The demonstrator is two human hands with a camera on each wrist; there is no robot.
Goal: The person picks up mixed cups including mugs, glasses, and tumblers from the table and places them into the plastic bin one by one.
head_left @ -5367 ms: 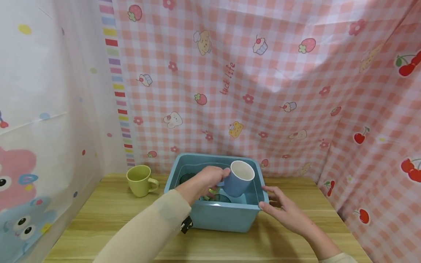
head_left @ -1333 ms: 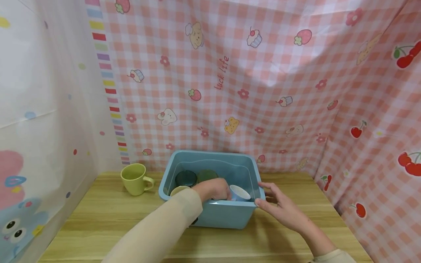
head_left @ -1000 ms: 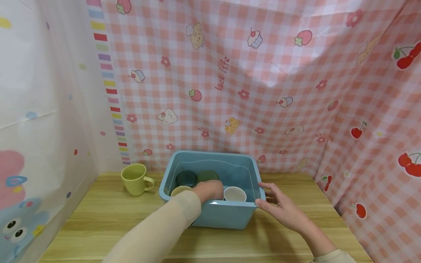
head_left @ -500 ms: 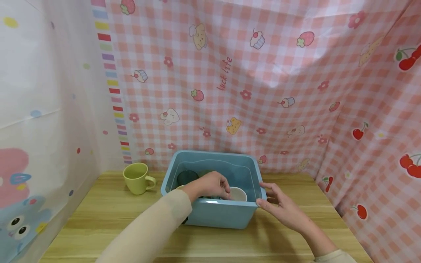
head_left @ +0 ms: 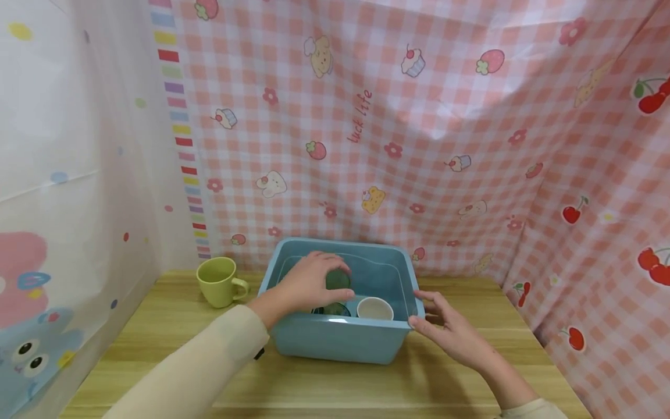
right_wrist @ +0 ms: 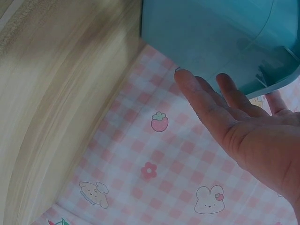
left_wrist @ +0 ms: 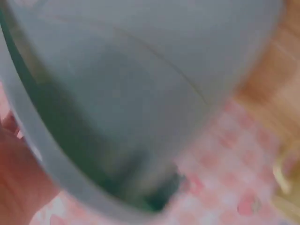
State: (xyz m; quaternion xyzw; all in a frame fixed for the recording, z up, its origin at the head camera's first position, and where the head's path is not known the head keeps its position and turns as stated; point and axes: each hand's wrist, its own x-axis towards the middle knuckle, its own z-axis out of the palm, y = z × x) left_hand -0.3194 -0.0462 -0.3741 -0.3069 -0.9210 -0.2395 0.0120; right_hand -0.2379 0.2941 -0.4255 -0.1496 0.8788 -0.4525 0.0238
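My left hand (head_left: 314, 283) hovers over the left part of a blue plastic bin (head_left: 340, 340), fingers spread and holding nothing. Beneath and beside it in the bin are dark green glass cups (head_left: 337, 310), partly covered by the hand. A mug (head_left: 374, 309) with a white inside stands upright at the bin's front right; the walls hide its outside. My right hand (head_left: 458, 337) touches the bin's right rim with extended fingers and thumb. In the right wrist view, those fingers (right_wrist: 201, 101) lie along the bin's outer wall (right_wrist: 211, 42).
A yellow-green mug (head_left: 217, 283) stands upright on the wooden table (head_left: 173, 337), left of the bin, its handle facing right. A pink checked curtain (head_left: 434, 145) hangs close behind the bin. A white patterned curtain (head_left: 78, 151) borders the left side.
The blue mug went from my left hand above the bin down into its front right, where it was let go. My left hand then rose and moved left. My right hand stayed at the rim.
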